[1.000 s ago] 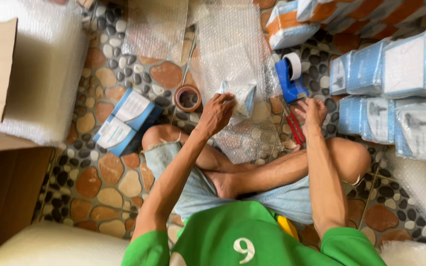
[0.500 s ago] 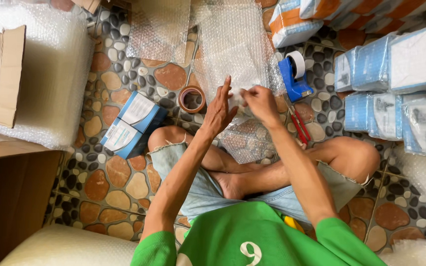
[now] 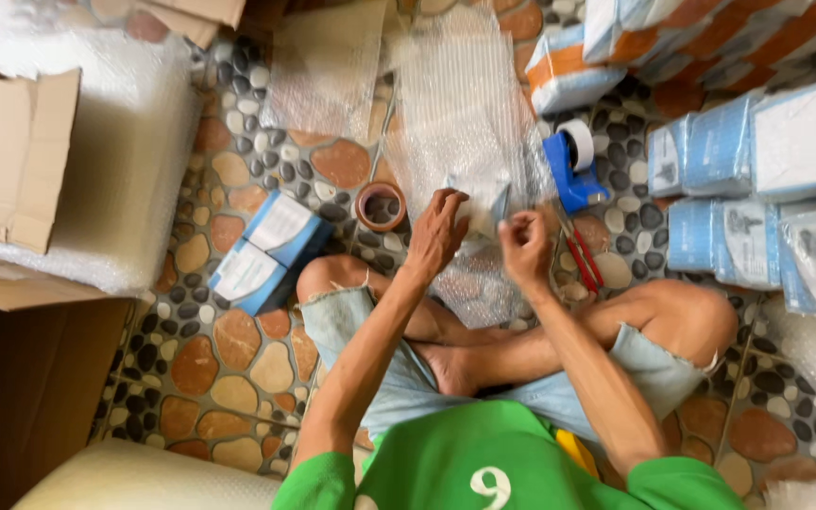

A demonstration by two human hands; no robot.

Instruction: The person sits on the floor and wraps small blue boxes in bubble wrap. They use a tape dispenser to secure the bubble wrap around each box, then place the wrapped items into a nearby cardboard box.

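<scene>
I sit cross-legged on a pebble-patterned floor. A small blue and white box (image 3: 486, 200) lies in front of my legs, partly folded into a long sheet of bubble wrap (image 3: 465, 113). My left hand (image 3: 436, 231) rests on the box's left side, its fingers curled over the wrap. Beside it, my right hand (image 3: 526, 247) is closed, pinching the wrap at the box's right edge. The wrap hides most of the box.
A brown tape roll (image 3: 380, 205) and two blue boxes (image 3: 266, 250) lie to the left. A blue tape dispenser (image 3: 573, 161) and red scissors (image 3: 585, 262) lie to the right, with wrapped boxes (image 3: 757, 189) beyond. At far left are cardboard (image 3: 11, 161) and a bubble wrap roll (image 3: 134, 170).
My right hand came in from near the scissors to the box and closed on the wrap. My left hand stayed on the box and curled over it.
</scene>
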